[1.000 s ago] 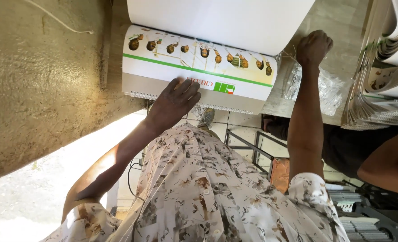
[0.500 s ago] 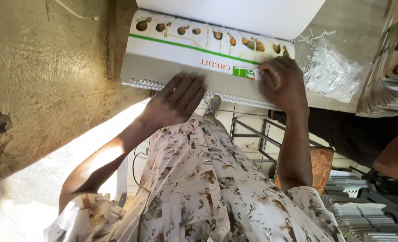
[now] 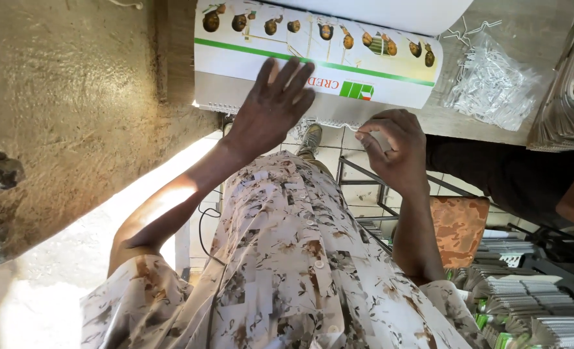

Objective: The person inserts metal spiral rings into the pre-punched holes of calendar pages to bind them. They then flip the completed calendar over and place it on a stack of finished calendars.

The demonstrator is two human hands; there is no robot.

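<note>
Left hand (image 3: 270,106) flat, fingers spread on white green-striped wire-bound calendar (image 3: 313,61); right hand (image 3: 393,145) moved in, now pinching its wire spine (image 3: 338,123).

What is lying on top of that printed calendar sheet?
The left hand lies flat on the calendar; the right hand pinches its wire-bound edge. A white sheet overlaps the far side, hiding whatever print is beneath it.

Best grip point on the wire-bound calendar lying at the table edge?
Take the calendar by its wire-bound edge, from the near side. That edge overhangs the table, so fingers fit beneath it. The right hand pinches there; the left hand lies flat on top.
</note>
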